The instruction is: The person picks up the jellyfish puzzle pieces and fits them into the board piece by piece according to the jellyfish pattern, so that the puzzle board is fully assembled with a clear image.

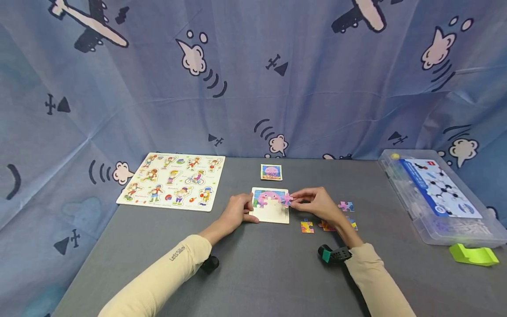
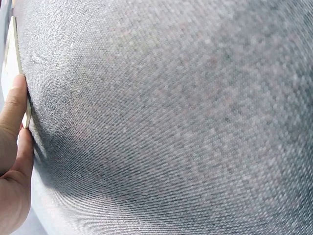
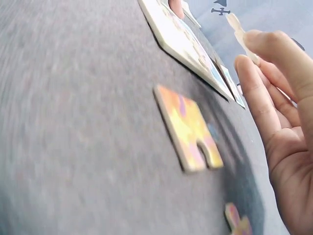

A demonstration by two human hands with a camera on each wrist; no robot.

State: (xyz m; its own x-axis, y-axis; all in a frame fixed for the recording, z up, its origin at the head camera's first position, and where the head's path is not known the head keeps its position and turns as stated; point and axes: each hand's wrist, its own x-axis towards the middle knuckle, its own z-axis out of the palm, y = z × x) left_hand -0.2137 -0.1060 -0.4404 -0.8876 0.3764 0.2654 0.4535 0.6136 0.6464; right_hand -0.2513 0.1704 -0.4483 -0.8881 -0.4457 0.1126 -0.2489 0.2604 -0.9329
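A square wooden jigsaw tray [image 1: 273,215] lies on the table, its upper part filled with pieces of a pink octopus picture [image 1: 270,195]. My left hand [image 1: 235,209] holds the tray's left edge; in the left wrist view the thumb [image 2: 15,100] lies against that edge. Between thumb and fingertips, my right hand [image 1: 317,203] pinches a pink-and-blue jigsaw piece [image 1: 287,200] over the tray's right side. The right wrist view shows this piece [image 3: 239,34] edge-on and raised. A yellow-orange piece [image 1: 306,227] lies below the right hand, and other loose pieces [image 1: 346,206] lie by the wrist.
Behind the tray lies a small octopus picture square [image 1: 271,172]. A large board of sports figures [image 1: 174,181] is at the left. At the right are a clear plastic case [image 1: 443,198] and a green plastic piece [image 1: 474,255]. A patterned curtain [image 1: 237,110] hangs behind the table.
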